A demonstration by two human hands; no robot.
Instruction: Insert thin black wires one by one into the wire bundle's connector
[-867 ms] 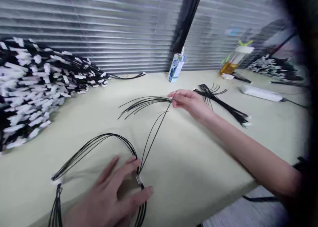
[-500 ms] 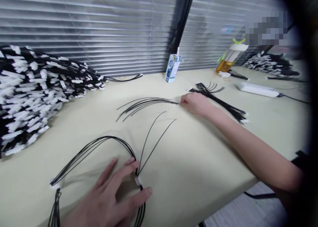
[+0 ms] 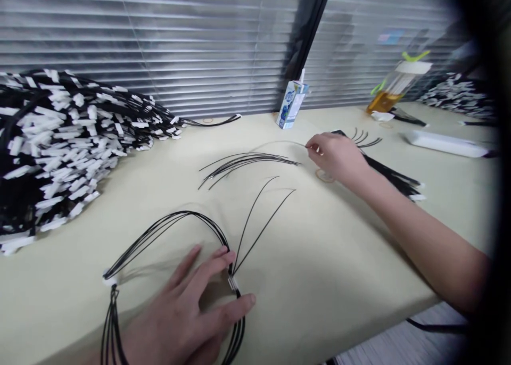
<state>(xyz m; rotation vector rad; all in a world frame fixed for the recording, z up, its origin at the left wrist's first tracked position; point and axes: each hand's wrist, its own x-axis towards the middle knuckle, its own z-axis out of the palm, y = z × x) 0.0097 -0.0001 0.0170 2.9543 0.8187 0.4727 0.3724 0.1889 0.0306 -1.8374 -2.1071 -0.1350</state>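
My left hand (image 3: 191, 306) lies spread at the front of the table, fingertips touching a looped harness of thin black wires (image 3: 187, 213). A white connector (image 3: 232, 283) on the harness shows between finger and thumb, with two loose wires (image 3: 259, 232) sticking up from it. Another white connector (image 3: 109, 279) sits at the loop's left end. Farther back, my right hand (image 3: 333, 155) is closed in a pinch on the end of a single thin wire (image 3: 285, 142), raised above a small bunch of loose black wires (image 3: 249, 160) on the table.
A large heap of black cables with white connectors (image 3: 80, 136) fills the left side. A drink carton (image 3: 293, 104) stands by the blinds. To the right are a bottle of amber liquid (image 3: 393, 91), a white power strip (image 3: 445, 143) and a cable bundle (image 3: 393, 176). A rubber band (image 3: 324, 176) lies near my right wrist.
My right hand has lifted slightly from the bunch with one wire, now separate from the others. My left hand keeps its place on the harness. The view has shifted left.
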